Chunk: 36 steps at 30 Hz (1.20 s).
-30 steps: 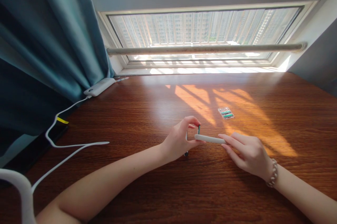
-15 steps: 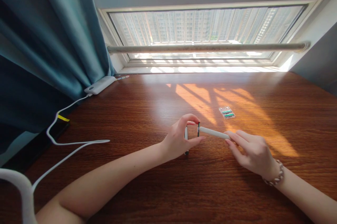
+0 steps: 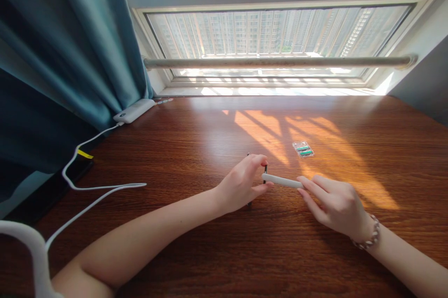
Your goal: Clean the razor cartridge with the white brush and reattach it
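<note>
My left hand point(image 3: 240, 183) pinches a thin dark razor blade cartridge point(image 3: 265, 168) by its two ends, between thumb and fingertips. Thumb and fingers of my right hand point(image 3: 336, 202) are closed on the far end of a white razor handle point(image 3: 285, 181). The handle lies nearly level, and its head end overlaps the cartridge; whether they are locked together I cannot tell. Behind my left hand, a dark object point(image 3: 249, 203) lies on the table, mostly hidden. Beyond my right hand lies a small clear plastic case point(image 3: 303, 149) with green-striped pieces.
The brown wooden table point(image 3: 196, 260) runs up to a window with a metal rail point(image 3: 280, 62). A white power bank point(image 3: 135, 111) with a white cable point(image 3: 105, 189) sits by the blue curtain point(image 3: 101, 46). A white curved tube point(image 3: 35, 256) stands at the lower left.
The handle's head end has shifted slightly left and now overlaps the cartridge. My left hand has turned a little and now covers most of the object behind it.
</note>
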Motion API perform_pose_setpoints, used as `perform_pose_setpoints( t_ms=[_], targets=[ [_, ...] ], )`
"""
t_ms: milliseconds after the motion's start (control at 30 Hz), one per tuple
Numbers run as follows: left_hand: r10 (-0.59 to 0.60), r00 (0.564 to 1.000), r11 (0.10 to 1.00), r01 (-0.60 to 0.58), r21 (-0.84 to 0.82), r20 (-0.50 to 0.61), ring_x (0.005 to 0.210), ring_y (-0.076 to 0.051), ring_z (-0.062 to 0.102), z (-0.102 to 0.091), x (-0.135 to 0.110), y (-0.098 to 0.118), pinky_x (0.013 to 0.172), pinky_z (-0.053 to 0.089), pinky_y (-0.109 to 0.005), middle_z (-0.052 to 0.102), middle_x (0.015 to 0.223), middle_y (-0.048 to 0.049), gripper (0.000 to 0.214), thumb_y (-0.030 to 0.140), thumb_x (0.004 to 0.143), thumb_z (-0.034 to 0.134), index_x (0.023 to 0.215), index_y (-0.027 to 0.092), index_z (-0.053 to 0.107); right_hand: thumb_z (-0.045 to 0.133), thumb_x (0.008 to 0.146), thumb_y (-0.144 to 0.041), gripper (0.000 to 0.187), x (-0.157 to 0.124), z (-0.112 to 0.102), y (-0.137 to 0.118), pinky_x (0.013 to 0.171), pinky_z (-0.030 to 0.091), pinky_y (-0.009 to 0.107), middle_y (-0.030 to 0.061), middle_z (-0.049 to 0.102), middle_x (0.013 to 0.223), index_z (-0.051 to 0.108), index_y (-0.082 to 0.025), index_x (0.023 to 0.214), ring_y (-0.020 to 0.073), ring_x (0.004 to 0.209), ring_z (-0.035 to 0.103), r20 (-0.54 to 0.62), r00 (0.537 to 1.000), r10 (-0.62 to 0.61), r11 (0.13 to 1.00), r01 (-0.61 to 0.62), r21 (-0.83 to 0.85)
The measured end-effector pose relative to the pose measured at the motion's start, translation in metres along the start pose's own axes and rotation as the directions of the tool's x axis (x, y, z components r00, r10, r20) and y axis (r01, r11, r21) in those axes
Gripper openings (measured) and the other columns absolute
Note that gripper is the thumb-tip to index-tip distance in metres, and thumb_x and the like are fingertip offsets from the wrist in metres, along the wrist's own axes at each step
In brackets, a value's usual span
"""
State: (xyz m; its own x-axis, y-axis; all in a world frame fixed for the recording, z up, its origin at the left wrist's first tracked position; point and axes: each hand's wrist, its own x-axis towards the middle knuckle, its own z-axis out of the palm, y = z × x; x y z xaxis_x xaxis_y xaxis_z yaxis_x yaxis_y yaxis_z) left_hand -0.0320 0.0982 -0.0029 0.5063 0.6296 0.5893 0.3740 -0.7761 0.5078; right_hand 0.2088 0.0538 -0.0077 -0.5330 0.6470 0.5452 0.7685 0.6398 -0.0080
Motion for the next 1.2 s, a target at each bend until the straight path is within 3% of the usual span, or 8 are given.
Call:
perform_pose_setpoints(
  t_ms=[233, 467, 600, 733, 933, 1100, 1200],
  targets=[
    [0.005, 0.994, 0.999, -0.009, -0.040, -0.112, 0.085, -0.015, 0.058, 0.0007, -0.0003, -0.0009, 0.077, 0.048, -0.028, 0.056, 0.097, -0.0051, 0.048, 0.022, 0.072, 0.065, 0.112, 0.020, 0.039, 0.053, 0.081, -0.019, 0.020, -0.0009, 0.0020, 0.0018, 0.050, 0.036, 0.024, 0.0021, 0.057, 0.067, 0.060, -0.013, 0.099, 0.0112, 0.053, 0.052, -0.015, 0.999, 0.042, 0.996, -0.041, 0.080],
    [-0.036, 0.985, 0.978, 0.000, -0.209, -0.169, 0.078, -0.014, 0.057, 0.0023, -0.0003, -0.0039, 0.073, 0.050, -0.030, 0.058, 0.092, -0.0064, 0.073, 0.025, 0.061, 0.074, 0.121, 0.021, 0.032, 0.052, 0.082, -0.017, 0.018, -0.0005, 0.0030, 0.0031, 0.049, 0.035, 0.024, 0.0004, 0.053, 0.063, 0.059, -0.015, 0.098, 0.0107, 0.052, 0.049, 0.005, 0.992, 0.127, 0.968, -0.125, 0.215],
    [-0.040, 0.984, 0.962, -0.009, -0.272, -0.175, 0.078, -0.015, 0.058, 0.0012, 0.0014, -0.0031, 0.073, 0.050, -0.030, 0.058, 0.090, -0.0060, 0.077, 0.028, 0.055, 0.078, 0.118, 0.021, 0.034, 0.050, 0.083, -0.017, 0.015, 0.0025, 0.0016, 0.0017, 0.051, 0.037, 0.023, 0.0008, 0.054, 0.064, 0.059, -0.015, 0.096, 0.0103, 0.053, 0.050, 0.031, 0.982, 0.188, 0.909, -0.186, 0.373],
    [-0.057, 0.984, 0.936, -0.005, -0.353, -0.166, 0.077, -0.016, 0.058, 0.0001, 0.0024, -0.0035, 0.072, 0.050, -0.031, 0.059, 0.090, -0.0059, 0.081, 0.030, 0.049, 0.081, 0.115, 0.021, 0.034, 0.047, 0.085, -0.017, 0.017, 0.0037, 0.0024, -0.0002, 0.052, 0.041, 0.022, 0.0022, 0.059, 0.068, 0.060, -0.017, 0.097, 0.0114, 0.056, 0.054, 0.121, 0.984, 0.133, 0.830, -0.177, 0.529],
    [-0.052, 0.990, 0.919, -0.004, -0.394, -0.131, 0.076, -0.015, 0.057, -0.0019, 0.0036, -0.0011, 0.071, 0.049, -0.028, 0.059, 0.085, -0.0041, 0.080, 0.031, 0.048, 0.081, 0.113, 0.021, 0.035, 0.049, 0.084, -0.018, 0.016, 0.0037, 0.0048, 0.0004, 0.057, 0.045, 0.022, 0.0040, 0.065, 0.077, 0.062, -0.017, 0.094, 0.0134, 0.064, 0.059, 0.075, 0.967, 0.246, 0.834, -0.250, 0.493],
    [-0.057, 0.993, 0.914, 0.011, -0.406, -0.100, 0.077, -0.016, 0.057, -0.0008, 0.0024, -0.0021, 0.073, 0.048, -0.030, 0.060, 0.089, -0.0069, 0.079, 0.029, 0.050, 0.081, 0.113, 0.020, 0.035, 0.048, 0.084, -0.016, 0.019, 0.0017, 0.0034, -0.0006, 0.049, 0.040, 0.023, 0.0025, 0.059, 0.066, 0.060, -0.016, 0.100, 0.0117, 0.053, 0.053, 0.098, 0.988, 0.119, 0.836, -0.152, 0.527],
    [-0.010, 0.992, 0.907, -0.042, -0.418, -0.122, 0.079, -0.016, 0.057, 0.0007, 0.0020, -0.0034, 0.073, 0.048, -0.030, 0.059, 0.089, -0.0068, 0.080, 0.030, 0.049, 0.081, 0.113, 0.020, 0.036, 0.049, 0.083, -0.014, 0.020, 0.0011, 0.0035, -0.0004, 0.050, 0.040, 0.023, 0.0028, 0.058, 0.067, 0.058, -0.015, 0.101, 0.0112, 0.054, 0.052, 0.078, 0.989, 0.129, 0.855, -0.151, 0.496]
  ],
)
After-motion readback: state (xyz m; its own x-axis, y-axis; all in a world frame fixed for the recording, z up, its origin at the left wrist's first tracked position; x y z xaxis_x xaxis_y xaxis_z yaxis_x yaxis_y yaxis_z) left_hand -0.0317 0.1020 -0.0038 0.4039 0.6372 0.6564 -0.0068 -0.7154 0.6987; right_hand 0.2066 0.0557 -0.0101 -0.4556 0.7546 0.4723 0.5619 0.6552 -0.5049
